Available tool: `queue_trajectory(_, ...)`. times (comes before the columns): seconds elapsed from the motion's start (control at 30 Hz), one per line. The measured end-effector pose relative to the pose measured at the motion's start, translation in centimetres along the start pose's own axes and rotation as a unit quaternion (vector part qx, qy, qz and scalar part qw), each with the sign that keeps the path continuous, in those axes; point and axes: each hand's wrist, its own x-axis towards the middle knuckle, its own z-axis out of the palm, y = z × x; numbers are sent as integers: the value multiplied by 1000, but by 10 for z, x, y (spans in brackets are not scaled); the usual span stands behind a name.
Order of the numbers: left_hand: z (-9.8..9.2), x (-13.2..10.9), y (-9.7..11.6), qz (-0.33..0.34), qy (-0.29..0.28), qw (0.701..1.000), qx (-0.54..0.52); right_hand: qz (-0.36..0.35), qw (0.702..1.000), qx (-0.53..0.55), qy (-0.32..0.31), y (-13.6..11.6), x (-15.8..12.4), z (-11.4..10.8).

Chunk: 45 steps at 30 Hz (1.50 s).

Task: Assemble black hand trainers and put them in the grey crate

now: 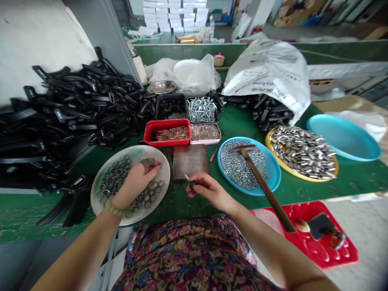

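My left hand, a bead bracelet on its wrist, is over a white plate of metal rings. Its fingers are drawn together, with a grey covering or piece by them; what they pinch, if anything, is hidden. In front of me my right hand pinches a small black piece from which a thin metal pin sticks out. That hand is just off the near right corner of a flat metal plate.
Black handles are heaped at left. Trays of screws and small pins stand behind the metal plate. On the right, a hammer lies across a blue plate of nuts, beside a yellow plate of metal sleeves.
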Motion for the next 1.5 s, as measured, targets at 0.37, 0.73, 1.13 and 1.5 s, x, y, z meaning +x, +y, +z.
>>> queue_trajectory(0.37, 92, -15, 52, -225, -143, 809, -524, 26, 942, 334, 18, 4, -21, -7)
queue_trajectory(0.73, 97, -9, 62, -251, -174, 844, -441, 28, 977, 211, -1, -4, -36, -28)
queue_trajectory(1.13, 134, 4, 72, 19, -268, 940, -209, -181, 901, -353, 172, -8, -53, -60)
queue_trajectory(1.5, 223, 97, 92, 306, -226, 910, 168, -185, 901, -180, 349, -8, -80, -95)
